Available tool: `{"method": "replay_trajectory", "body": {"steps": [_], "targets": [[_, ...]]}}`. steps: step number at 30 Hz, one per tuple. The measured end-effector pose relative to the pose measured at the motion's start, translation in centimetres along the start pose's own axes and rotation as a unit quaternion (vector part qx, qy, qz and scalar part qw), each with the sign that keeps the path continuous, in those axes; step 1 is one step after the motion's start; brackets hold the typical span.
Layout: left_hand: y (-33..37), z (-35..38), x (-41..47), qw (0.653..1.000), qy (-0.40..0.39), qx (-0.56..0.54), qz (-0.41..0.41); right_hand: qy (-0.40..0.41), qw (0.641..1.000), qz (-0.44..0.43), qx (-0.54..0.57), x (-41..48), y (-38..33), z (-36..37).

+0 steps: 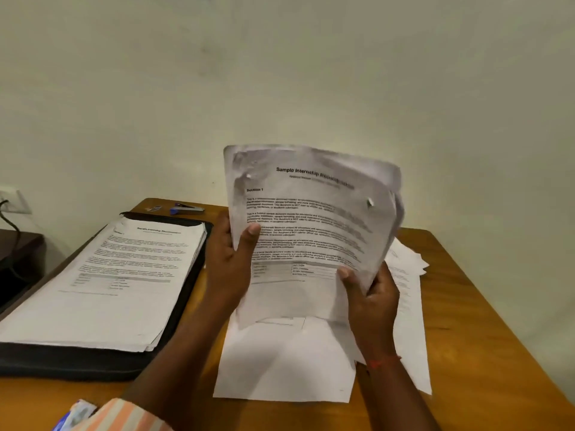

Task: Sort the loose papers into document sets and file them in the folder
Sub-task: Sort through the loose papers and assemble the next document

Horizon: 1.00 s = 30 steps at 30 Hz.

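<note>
I hold a set of printed sheets (pixel 311 231) upright above the table, its top page headed "Sample Internship". My left hand (pixel 231 259) grips the set's left edge, thumb on the front. My right hand (pixel 371 293) grips the lower right corner, where the pages behind curl back. Loose papers (pixel 286 365) lie flat on the table beneath and to the right of the held set. On the left lies a black folder (pixel 102 362), open, with a thick stack of filed papers (pixel 105 281) on it.
A blue stapler (pixel 186 209) and a small staple box (pixel 153 208) lie at the table's far edge behind the folder. The wooden table (pixel 485 337) stands against a pale wall. A dark side unit with a cable (pixel 15 262) is at the far left.
</note>
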State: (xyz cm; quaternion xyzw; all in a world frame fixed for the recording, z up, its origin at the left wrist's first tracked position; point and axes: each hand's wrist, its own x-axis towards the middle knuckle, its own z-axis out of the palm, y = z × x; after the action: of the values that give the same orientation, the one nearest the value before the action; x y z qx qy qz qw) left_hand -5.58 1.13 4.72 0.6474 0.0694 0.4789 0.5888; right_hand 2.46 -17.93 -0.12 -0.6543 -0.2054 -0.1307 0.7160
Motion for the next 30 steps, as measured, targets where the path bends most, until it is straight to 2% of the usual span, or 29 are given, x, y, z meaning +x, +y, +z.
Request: {"method": "replay_trajectory", "body": {"steps": [3,7,13,17,19,22,25,30], "targets": [[-0.4,0.5,-0.1,1.000,0.021,-0.012,0.002,-0.022,1.000,-0.004,-0.012,0.1,0.2,0.3],[-3.6,0.7,-1.0,0.999,-0.024,0.017,-0.035,-0.065,0.995,0.073,-0.019,0.3,1.7,0.2],[-4.6,0.7,-1.8,0.997,-0.023,0.044,-0.053,-0.051,0.993,0.111,-0.001,0.2,1.6,0.1],[-6.1,0.5,-2.0,0.986,-0.081,0.107,-0.096,-0.074,0.986,0.117,-0.092,0.4,2.2,0.4],[-6.5,0.2,-1.7,0.982,-0.084,0.121,-0.117,-0.054,0.987,0.105,-0.110,0.5,2.1,0.3],[-6.7,-0.1,-1.0,0.980,-0.013,0.143,-0.137,0.002,0.988,0.106,-0.111,1.2,1.7,-0.4],[-7.4,-1.1,-0.6,0.953,0.058,0.255,-0.155,0.045,0.982,0.140,-0.118,1.9,2.2,-1.3],[-9.0,-2.4,-0.5,0.909,-0.038,0.342,-0.234,0.073,0.971,0.164,-0.161,2.2,2.9,-2.5]]}}
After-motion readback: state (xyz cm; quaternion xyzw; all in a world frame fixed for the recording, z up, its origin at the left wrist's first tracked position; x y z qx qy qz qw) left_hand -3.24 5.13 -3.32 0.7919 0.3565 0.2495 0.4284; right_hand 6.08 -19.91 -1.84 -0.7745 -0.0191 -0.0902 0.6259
